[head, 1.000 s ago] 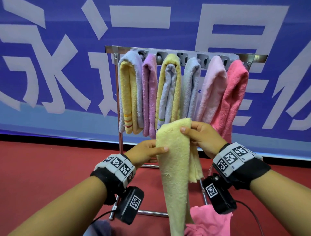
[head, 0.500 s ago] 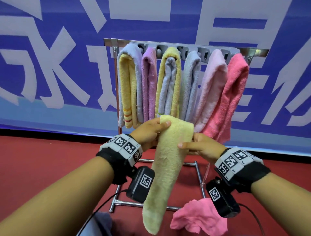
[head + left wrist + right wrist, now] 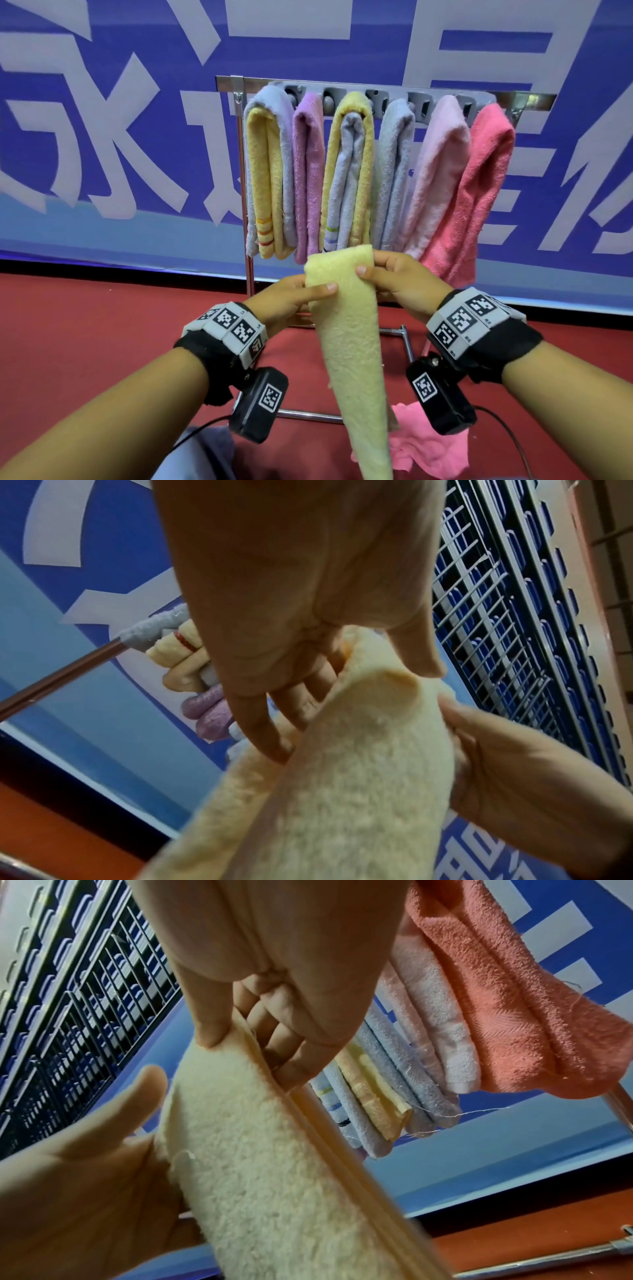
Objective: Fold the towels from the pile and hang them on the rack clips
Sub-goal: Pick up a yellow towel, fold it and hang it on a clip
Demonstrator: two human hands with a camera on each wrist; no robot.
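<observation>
Two hands pinching one pale yellow terry towel point(image 3: 346, 329) folded into a long strip at frame centre: left hand point(image 3: 291, 301) thumb-over on its left edge, right hand point(image 3: 400, 284) likewise opposite, long axis hanging straight down. Directly below the chrome rack with grey clips point(image 3: 373, 99) at upper centre, so upward next, probably. Layered fold edges point(image 3: 308, 1123) plain only in right-wrist view; pink loose towel point(image 3: 428, 442) only head view, lower right.
</observation>
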